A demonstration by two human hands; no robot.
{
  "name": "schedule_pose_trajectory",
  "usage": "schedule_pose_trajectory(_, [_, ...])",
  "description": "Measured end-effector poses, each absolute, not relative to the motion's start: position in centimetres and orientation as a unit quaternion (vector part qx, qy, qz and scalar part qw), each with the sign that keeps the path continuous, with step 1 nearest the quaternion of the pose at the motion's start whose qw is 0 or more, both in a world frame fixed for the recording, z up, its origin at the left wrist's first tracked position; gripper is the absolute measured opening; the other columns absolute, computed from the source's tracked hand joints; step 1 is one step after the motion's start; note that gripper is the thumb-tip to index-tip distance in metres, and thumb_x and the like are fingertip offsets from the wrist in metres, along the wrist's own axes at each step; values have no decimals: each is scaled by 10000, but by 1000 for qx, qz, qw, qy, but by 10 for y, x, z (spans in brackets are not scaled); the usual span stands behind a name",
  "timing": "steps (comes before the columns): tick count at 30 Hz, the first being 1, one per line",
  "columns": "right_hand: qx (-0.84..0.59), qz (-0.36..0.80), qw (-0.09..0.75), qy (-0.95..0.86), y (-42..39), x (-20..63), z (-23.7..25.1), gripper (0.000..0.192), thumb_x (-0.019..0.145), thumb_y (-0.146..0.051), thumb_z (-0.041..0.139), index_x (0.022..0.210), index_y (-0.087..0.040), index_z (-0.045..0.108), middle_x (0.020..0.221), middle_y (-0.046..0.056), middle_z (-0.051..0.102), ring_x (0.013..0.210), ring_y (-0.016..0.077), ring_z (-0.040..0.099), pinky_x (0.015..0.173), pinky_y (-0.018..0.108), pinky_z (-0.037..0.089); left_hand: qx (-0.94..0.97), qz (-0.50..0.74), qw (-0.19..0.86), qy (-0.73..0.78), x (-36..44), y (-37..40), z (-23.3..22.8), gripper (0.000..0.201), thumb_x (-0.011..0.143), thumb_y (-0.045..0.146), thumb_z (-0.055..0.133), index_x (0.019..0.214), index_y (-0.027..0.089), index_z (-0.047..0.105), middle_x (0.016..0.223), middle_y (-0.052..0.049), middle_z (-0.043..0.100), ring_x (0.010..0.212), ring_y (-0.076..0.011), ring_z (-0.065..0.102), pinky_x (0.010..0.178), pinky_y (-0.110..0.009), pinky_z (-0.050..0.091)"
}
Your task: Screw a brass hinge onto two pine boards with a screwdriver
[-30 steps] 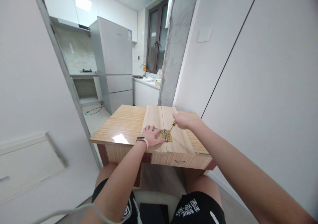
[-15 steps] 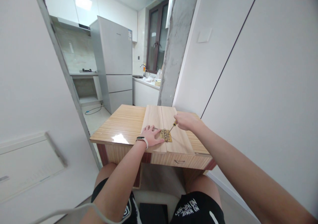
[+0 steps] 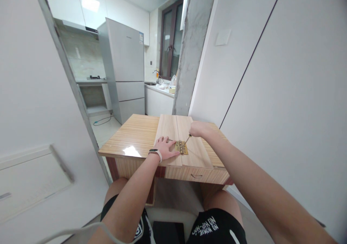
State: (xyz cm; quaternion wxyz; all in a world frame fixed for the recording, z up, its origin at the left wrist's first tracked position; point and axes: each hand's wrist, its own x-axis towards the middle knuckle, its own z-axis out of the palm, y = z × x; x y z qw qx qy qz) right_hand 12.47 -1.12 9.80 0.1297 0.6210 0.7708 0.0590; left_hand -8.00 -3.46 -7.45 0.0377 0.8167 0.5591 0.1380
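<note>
A brass hinge [image 3: 184, 148] lies across the seam between two pale wooden boards [image 3: 168, 125] on the desk. My left hand [image 3: 165, 148] is spread flat on the left board, thumb and fingertips against the hinge's left leaf. A thin dark object [image 3: 170, 140], too small to name, shows by its fingers. My right hand [image 3: 199, 129] is closed around the handle of a screwdriver [image 3: 188, 138]. The shaft slants down and left, its tip at the hinge's right leaf. Most of the handle is hidden in my fist.
The boards rest on a striped wooden desk [image 3: 127, 132] with a drawer handle [image 3: 196, 175] at its front. A white wall [image 3: 284, 92] stands close on the right. Beyond are a grey fridge [image 3: 127, 52] and a sink counter [image 3: 159, 88]. A pale cable [image 3: 73, 231] crosses at lower left.
My right hand has turned slightly and shifted a little left and down over the screwdriver, covering more of the handle. My left hand and the hinge stay in place.
</note>
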Motion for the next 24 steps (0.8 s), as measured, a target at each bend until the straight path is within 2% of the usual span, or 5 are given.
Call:
schedule_pose_trajectory(4, [568, 83, 133, 808, -18, 136, 94, 394, 945, -294, 546, 1302, -136, 600, 1210, 203, 687, 1111, 295, 666, 850, 358, 511, 815, 137, 43, 561, -81, -35, -74, 900, 743, 945, 355, 1494, 459, 452, 1574, -52, 398, 1429, -410, 309, 1169, -580, 242])
schedule_pose_trajectory(10, [486, 162, 109, 852, -24, 144, 90, 244, 986, -290, 501, 1142, -175, 649, 1162, 175, 673, 1058, 282, 663, 834, 365, 502, 814, 144, 44, 562, -81, -38, -72, 918, 737, 955, 344, 1490, 445, 466, 1578, -60, 391, 1432, -412, 303, 1171, -582, 235])
schedule_pose_trajectory(15, [496, 157, 117, 846, -27, 141, 92, 272, 977, -247, 474, 1142, -167, 675, 1167, 186, 685, 1093, 297, 652, 870, 384, 502, 811, 136, 50, 567, -80, -40, -69, 895, 749, 938, 368, 1494, 451, 458, 1591, -45, 376, 1437, -411, 291, 1175, -575, 227])
schedule_pose_trajectory(24, [547, 144, 128, 815, -21, 141, 92, 379, 967, -328, 458, 1142, -135, 732, 1198, 235, 695, 1127, 351, 656, 906, 447, 512, 809, 131, 59, 570, -79, -41, -67, 900, 751, 934, 374, 1504, 447, 442, 1606, -41, 359, 1454, -412, 267, 1184, -578, 208])
